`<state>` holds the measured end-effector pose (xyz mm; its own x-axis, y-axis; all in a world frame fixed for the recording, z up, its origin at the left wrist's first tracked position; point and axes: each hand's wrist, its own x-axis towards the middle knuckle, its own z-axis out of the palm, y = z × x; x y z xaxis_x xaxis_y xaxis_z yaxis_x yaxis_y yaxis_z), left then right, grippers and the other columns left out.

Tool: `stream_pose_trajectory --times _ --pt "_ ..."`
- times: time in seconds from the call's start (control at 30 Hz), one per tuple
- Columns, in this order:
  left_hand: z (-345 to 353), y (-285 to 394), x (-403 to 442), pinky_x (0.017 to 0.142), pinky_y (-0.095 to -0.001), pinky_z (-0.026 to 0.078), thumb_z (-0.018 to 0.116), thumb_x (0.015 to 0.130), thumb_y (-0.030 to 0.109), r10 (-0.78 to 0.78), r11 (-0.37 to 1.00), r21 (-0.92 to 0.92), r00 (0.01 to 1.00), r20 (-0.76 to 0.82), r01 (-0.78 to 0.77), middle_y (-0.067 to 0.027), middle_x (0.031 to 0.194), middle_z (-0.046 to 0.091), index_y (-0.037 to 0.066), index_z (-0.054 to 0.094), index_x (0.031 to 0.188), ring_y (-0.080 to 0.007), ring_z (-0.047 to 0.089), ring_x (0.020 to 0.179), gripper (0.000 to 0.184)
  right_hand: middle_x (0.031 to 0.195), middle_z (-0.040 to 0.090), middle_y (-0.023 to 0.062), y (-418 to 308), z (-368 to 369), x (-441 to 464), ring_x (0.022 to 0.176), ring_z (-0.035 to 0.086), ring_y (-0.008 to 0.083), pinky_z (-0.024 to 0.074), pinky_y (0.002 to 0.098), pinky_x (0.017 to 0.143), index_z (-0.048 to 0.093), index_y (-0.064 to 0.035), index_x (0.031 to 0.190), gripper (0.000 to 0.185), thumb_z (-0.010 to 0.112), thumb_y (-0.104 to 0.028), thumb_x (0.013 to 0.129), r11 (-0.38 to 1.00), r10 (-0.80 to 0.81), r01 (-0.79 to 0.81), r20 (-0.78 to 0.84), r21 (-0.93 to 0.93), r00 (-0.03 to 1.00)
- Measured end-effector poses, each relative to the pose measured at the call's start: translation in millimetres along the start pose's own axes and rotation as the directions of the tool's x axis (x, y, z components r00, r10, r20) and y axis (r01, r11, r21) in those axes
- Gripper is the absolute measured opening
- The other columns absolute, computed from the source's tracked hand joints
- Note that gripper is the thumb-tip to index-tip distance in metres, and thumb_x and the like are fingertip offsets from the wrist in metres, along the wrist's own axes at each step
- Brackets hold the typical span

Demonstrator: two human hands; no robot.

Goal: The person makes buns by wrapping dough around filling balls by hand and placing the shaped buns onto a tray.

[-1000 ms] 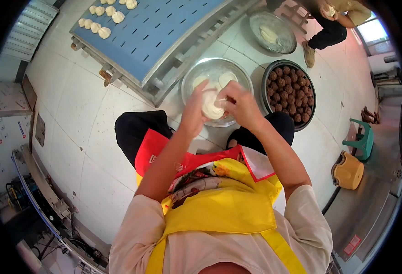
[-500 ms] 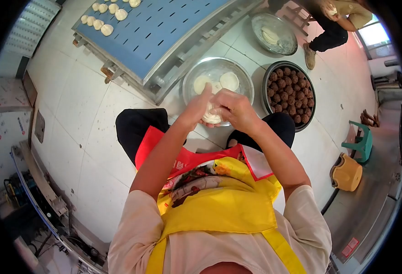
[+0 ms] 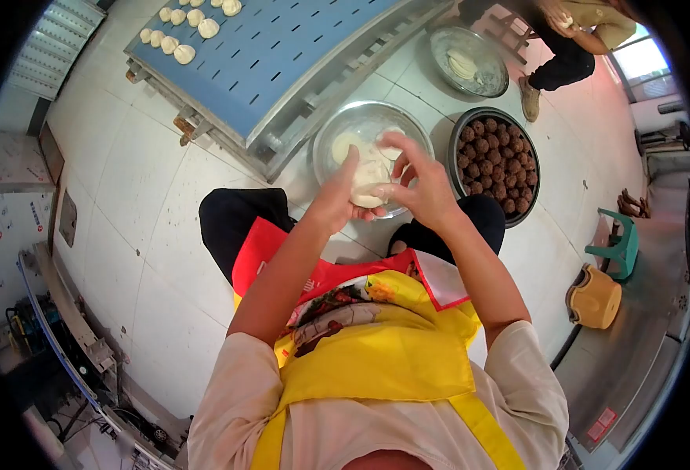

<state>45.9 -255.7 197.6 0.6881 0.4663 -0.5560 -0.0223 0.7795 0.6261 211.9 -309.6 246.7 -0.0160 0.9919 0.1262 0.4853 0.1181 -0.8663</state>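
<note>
A pale round dough bun [image 3: 368,200] rests in my left hand [image 3: 335,194], whose fingers curl under it and whose thumb stands up along its side. My right hand [image 3: 429,189] is just to its right, with fingers spread and raised; its thumb is at the bun's edge, and I cannot tell if it presses. Beneath both hands is a metal bowl [image 3: 323,131] with floured flat dough rounds [image 3: 346,146], partly hidden by the hands. Right of the bowl, a black-rimmed round tub [image 3: 539,178] holds many brown filling balls [image 3: 498,160].
Beyond the bowl stands a blue slotted conveyor [image 3: 267,59] with several finished buns [image 3: 184,54] at its far left. A second metal bowl [image 3: 498,82] of dough rounds sits near another person's leg [image 3: 564,72]. Green [image 3: 621,247] and yellow stools [image 3: 598,298] stand at the right.
My right hand has opened from a pinch on the dough, and its fingers have lifted away. The bun in my left hand now shows a smoother, rounder surface.
</note>
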Motion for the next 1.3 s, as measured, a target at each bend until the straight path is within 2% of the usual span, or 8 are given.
stream_pose_trajectory --times 0.37,0.47,0.57,0.73,0.87,1.0,1.1,1.3 --pt "37.9 8.0 -4.5 0.066 -0.0393 0.057 0.034 0.089 0.069 0.041 0.992 0.119 0.996 -0.082 -0.031 -0.0068 0.102 0.063 0.01 0.052 0.121 -0.0206 0.065 0.087 0.069 0.102 0.064 0.022 7.8 33.5 -12.6 0.093 0.064 0.0324 0.0485 0.0358 0.082 0.06 0.0012 0.112 0.05 0.071 -0.035 0.08 0.981 0.159 -0.14 -0.143 0.138 0.977" --pt "29.8 16.2 -10.5 0.067 -0.0384 0.057 0.036 0.089 0.068 -0.008 0.994 0.108 1.0 -0.019 0.01 -0.0069 0.108 0.059 0.01 0.05 0.121 -0.0193 0.063 0.094 0.068 0.101 0.066 0.0182 20.6 31.8 -3.2 0.089 0.065 0.0286 0.049 0.0337 0.081 0.061 0.0004 0.112 0.046 0.069 -0.032 0.082 0.979 -0.165 0.181 -0.165 0.088 0.972" --pt "34.0 20.5 -14.9 0.07 -0.0398 0.056 0.036 0.089 0.068 -0.03 0.992 0.121 1.0 0.001 0.029 -0.0071 0.112 0.059 0.01 0.049 0.123 -0.0213 0.063 0.096 0.068 0.103 0.067 0.0143 -2.7 20.3 -8.1 0.09 0.065 0.0239 0.0487 0.0322 0.083 0.061 -0.0009 0.113 0.042 0.068 -0.029 0.083 0.972 0.078 -0.079 0.012 0.222 0.997" --pt "43.3 -8.5 -4.8 0.078 -0.0417 0.054 0.036 0.092 0.063 0.307 0.936 -0.149 0.947 -0.096 -0.319 -0.007 0.115 0.058 0.01 0.047 0.126 -0.0215 0.06 0.103 0.064 0.094 0.068 0.0115 8.2 32.9 -6.0 0.088 0.065 0.0198 0.0488 0.0313 0.082 0.062 -0.0035 0.114 0.041 0.07 -0.027 0.082 0.976 0.029 0.01 -0.174 0.218 0.984" --pt "31.7 -8.1 -9.0 0.084 -0.0397 0.05 0.035 0.094 0.06 0.201 0.973 -0.108 0.979 -0.038 -0.204 -0.0069 0.113 0.058 0.008 0.048 0.124 -0.0197 0.058 0.106 0.061 0.09 0.068 0.0103 2.8 17.5 -5.6 0.084 0.065 0.0207 0.0494 0.0312 0.079 0.062 -0.0051 0.114 0.043 0.072 -0.028 0.079 0.929 0.146 -0.198 0.183 0.312 0.972" --pt "42.1 -10.9 2.3 0.086 -0.0338 0.048 0.033 0.097 0.056 0.395 0.9 -0.107 0.894 -0.212 -0.423 -0.0066 0.112 0.058 0.007 0.049 0.122 -0.0175 0.058 0.103 0.058 0.089 0.068 0.0108 7.8 36.2 -1.9 0.08 0.064 0.0236 0.0496 0.032 0.077 0.064 -0.0039 0.107 0.04 0.073 -0.029 0.077 0.98 0.022 0.011 -0.168 0.197 0.985" --pt "30.2 8.4 -18.7 0.087 -0.031 0.048 0.032 0.098 0.054 0.329 0.93 0.171 0.944 0.015 -0.326 -0.0066 0.11 0.059 0.005 0.052 0.119 -0.0166 0.058 0.101 0.057 0.09 0.068 0.0121 9.1 33.9 -0.8 0.084 0.065 0.0262 0.0489 0.0337 0.083 0.065 -0.003 0.101 0.038 0.074 -0.03 0.076 0.978 -0.091 0.116 -0.148 0.174 0.985" --pt "60.4 -15.0 -6.5 0.086 -0.0303 0.048 0.032 0.098 0.053 0.342 0.807 -0.372 0.877 -0.338 -0.458 -0.0059 0.109 0.059 0.002 0.051 0.118 -0.0171 0.059 0.101 0.058 0.095 0.068 0.0149 4.1 30.2 0.8 0.092 0.066 0.03 0.0469 0.0361 0.089 0.065 -0.0029 0.103 0.045 0.074 -0.036 0.075 0.98 -0.06 0.09 -0.167 0.176 0.984"
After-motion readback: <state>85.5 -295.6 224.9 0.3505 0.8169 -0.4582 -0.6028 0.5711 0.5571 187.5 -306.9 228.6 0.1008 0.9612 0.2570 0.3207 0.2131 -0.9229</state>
